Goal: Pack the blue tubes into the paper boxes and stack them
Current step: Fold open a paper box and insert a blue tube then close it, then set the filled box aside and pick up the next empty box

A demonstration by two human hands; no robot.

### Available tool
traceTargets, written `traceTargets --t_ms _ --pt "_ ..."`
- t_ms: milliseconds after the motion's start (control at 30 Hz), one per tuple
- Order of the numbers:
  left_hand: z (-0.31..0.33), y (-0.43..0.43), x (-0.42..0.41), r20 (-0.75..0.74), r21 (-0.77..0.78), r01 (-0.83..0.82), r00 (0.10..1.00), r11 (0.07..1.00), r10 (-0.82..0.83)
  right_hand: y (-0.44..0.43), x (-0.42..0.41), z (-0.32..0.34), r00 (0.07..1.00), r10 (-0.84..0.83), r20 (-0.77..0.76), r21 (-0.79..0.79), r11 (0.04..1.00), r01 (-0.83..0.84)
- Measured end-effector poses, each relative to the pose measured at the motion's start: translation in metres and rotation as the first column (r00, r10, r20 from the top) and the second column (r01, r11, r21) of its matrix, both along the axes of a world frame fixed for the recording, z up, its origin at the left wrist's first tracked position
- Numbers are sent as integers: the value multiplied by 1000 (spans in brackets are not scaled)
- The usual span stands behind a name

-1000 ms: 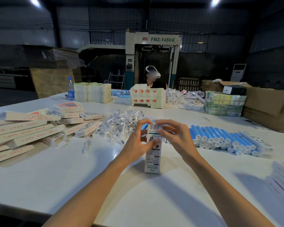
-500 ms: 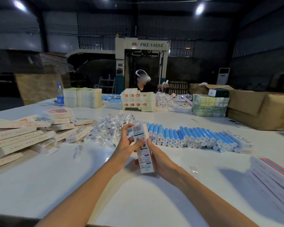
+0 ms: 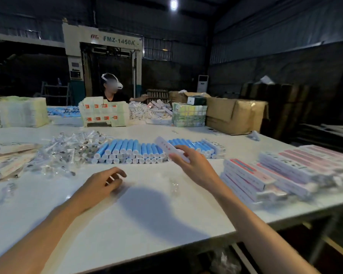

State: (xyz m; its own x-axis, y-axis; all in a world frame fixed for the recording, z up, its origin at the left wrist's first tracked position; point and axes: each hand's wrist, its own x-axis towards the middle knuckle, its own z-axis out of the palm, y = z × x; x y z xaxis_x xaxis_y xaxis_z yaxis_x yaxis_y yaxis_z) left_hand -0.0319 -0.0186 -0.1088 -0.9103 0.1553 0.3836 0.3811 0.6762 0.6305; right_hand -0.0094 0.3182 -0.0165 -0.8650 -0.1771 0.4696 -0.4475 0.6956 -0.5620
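1. Your right hand (image 3: 193, 165) pinches the paper box (image 3: 167, 148) between thumb and fingers. It's out over the row of blue tubes (image 3: 131, 150) and tilted up at its far end.
2. Your left hand (image 3: 104, 181) is low over the table (image 3: 147, 224), fingers loosely curled, gripping nothing I can make out.
3. Step in hand, by my read: stacking. This box looks packed and is headed for the stack of boxes (image 3: 251, 175) on your right.
4. The next move calls for a swing to the right. Lay the box flat and parallel with its neighbours so the pile doesn't slide. Your free left hand can go for the next tube.
5. Half a second ago both hands held the box upright in front of you. Now the left has let go and dropped away, the right has carried the box outward, and your view has turned right, showing more of the stack.
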Motion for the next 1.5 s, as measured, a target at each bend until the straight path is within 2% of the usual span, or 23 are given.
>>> traceTargets --t_ms 133,267,333,467,633,833,933,967,1033,1167,1267,1367,1500 --pt "-1 -2 0 25 -55 -9 1000 998 11 84 0 17 936 -332 -115 205 914 350" --pt "-4 -7 -4 8 -98 -15 1000 995 15 156 0 18 846 -507 -166 374 761 530" --pt "-7 -10 -8 -10 -121 -27 1000 992 26 182 0 14 801 -571 -179 428 688 586" --pt "-16 -18 -19 1 -163 -57 998 985 58 216 1 4 763 -621 -180 511 604 612" --pt "-16 -19 -18 30 -178 -79 996 981 86 221 -1 -7 703 -650 -287 574 471 670" --pt "-5 -11 -4 44 -148 -61 997 987 68 218 -2 0 699 -686 -205 587 485 648" --pt "0 -5 0 32 -132 -41 998 990 45 206 0 8 693 -680 -240 549 494 674" --pt "2 -3 1 38 -119 -32 999 992 37 196 -1 12 701 -664 -263 512 520 684" --pt "5 2 4 53 -106 -23 998 994 29 167 -5 21 750 -591 -296 401 636 659" --pt "8 8 10 75 -76 -31 996 997 37 77 -19 30 903 -357 -241 214 888 408" --pt "11 12 12 33 -110 -61 997 992 65 -7 -27 22 977 -129 -172 100 984 147" --pt "20 11 16 1 -179 -158 987 971 161 -90 -30 0 988 123 -90 -32 992 -126" --pt "38 -2 23 95 -381 -162 972 910 213 -176 -28 -37 959 284 3 -280 921 -271"
